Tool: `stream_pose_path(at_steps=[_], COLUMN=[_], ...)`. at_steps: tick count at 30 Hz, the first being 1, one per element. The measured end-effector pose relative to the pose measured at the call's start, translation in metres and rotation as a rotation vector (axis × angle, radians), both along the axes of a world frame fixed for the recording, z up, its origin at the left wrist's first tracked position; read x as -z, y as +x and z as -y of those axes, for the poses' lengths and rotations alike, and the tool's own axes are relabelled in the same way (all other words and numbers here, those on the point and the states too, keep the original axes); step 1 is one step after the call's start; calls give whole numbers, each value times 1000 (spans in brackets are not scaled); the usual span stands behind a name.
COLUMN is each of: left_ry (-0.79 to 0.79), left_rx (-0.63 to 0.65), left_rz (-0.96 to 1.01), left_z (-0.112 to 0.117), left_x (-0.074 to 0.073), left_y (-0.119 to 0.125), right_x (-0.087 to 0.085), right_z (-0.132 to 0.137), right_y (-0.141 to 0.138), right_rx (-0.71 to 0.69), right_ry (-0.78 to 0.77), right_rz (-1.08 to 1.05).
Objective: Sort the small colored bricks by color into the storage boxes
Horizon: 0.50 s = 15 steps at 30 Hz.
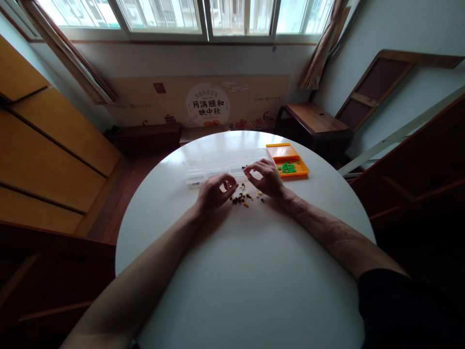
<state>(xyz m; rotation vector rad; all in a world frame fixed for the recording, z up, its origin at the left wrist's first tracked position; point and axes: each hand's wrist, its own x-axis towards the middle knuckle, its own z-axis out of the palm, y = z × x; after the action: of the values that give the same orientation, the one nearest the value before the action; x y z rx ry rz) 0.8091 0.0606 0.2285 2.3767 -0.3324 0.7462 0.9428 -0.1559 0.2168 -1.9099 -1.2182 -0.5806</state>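
Observation:
A small loose pile of black, yellow and cream pieces (240, 198) lies on the white table in front of my hands. My left hand (217, 190) rests at the pile's left side, thumb and fingers curled together; anything between them is too small to make out. Over the near edge of a clear plastic compartment box (218, 165) is my right hand (267, 175), thumb and forefinger pinched. A tiny dark piece (243, 167) shows at those fingertips, but whether it is held or lies in the box I cannot tell. My right hand hides the box's right end.
An orange tray (304, 170) with many small green pieces (288, 167) stands right of the clear box. The round white table (254, 271) fills the middle. Beyond it are a wooden stool (319, 118), a printed cardboard panel (145, 97) and windows.

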Motion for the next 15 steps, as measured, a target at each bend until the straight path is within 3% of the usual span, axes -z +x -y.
stream_pose_path(at_steps=[6, 15], left_ry=[10, 37], left_rx=[2, -24], left_rz=[-12, -16], left_z=[-1, 0], left_x=[-1, -3], left_y=[0, -2], right_x=[5, 0], right_z=[-2, -1], right_y=[9, 6], right_rx=[88, 59], right_ry=[71, 23], right_rz=[-101, -100])
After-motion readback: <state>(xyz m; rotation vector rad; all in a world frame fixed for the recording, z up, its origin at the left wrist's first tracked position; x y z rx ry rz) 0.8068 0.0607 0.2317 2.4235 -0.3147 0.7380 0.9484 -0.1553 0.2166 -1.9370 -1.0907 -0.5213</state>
